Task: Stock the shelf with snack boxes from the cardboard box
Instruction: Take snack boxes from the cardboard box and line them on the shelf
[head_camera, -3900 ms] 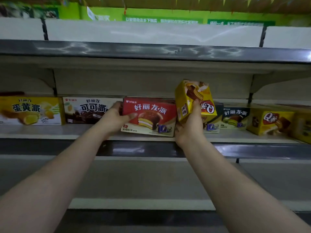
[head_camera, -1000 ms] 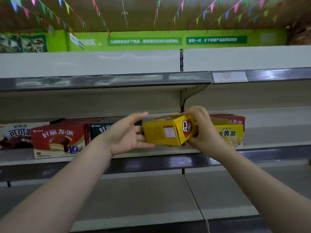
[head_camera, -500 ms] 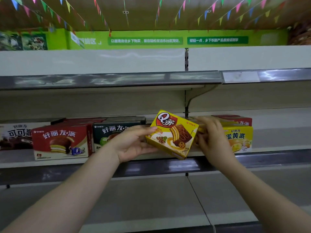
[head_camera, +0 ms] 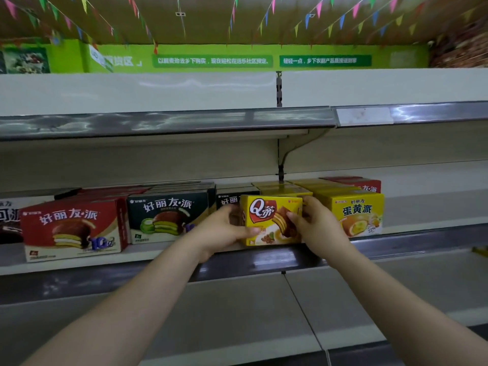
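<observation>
A yellow Q snack box (head_camera: pixel 266 217) stands upright at the front edge of the middle shelf (head_camera: pixel 163 253), its printed face toward me. My left hand (head_camera: pixel 223 231) grips its left side, thumb across the lower front. My right hand (head_camera: pixel 315 224) grips its right side, fingers curled over the front edge. The box sits between a dark green pie box (head_camera: pixel 169 216) and a yellow egg-yolk pie box (head_camera: pixel 356 213). The cardboard box is out of view.
A red pie box (head_camera: pixel 71 228) and a dark cocoa box (head_camera: pixel 8 220) stand further left on the same shelf. More boxes line up behind the front row. The shelf above (head_camera: pixel 169 122) and the shelf below (head_camera: pixel 237 313) carry nothing. A bracket (head_camera: pixel 280 165) divides the bays.
The yellow Q box went from tilted in the air to upright and level on the shelf's front edge. Both hands still hold its sides.
</observation>
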Available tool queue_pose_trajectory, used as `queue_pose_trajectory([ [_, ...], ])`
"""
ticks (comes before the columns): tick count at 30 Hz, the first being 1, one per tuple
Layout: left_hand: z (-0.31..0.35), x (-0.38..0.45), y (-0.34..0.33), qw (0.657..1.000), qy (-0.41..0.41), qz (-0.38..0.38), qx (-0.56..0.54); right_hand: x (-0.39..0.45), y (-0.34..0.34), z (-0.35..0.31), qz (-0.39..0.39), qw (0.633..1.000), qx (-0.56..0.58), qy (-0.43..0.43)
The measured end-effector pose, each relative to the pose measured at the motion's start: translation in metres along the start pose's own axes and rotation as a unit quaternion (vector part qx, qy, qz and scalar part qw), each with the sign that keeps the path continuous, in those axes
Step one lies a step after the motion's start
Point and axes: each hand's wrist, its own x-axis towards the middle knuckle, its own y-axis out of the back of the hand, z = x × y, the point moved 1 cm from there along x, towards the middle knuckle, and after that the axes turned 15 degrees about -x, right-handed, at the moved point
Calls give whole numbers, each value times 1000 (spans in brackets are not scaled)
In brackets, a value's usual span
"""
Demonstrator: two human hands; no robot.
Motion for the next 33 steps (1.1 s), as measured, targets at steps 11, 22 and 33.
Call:
queue_pose_trajectory([
  [11,4,30,-49,960,-66,10,271,3,-1,-2,-38,975,-210,-57],
  [22,-3,54,-74,929,-66,61,359,0,4,8,33,927,-370,-41],
  [33,9,-26,-67,902,-112,205,362,-21,-2,-16,54,920,-380,75],
])
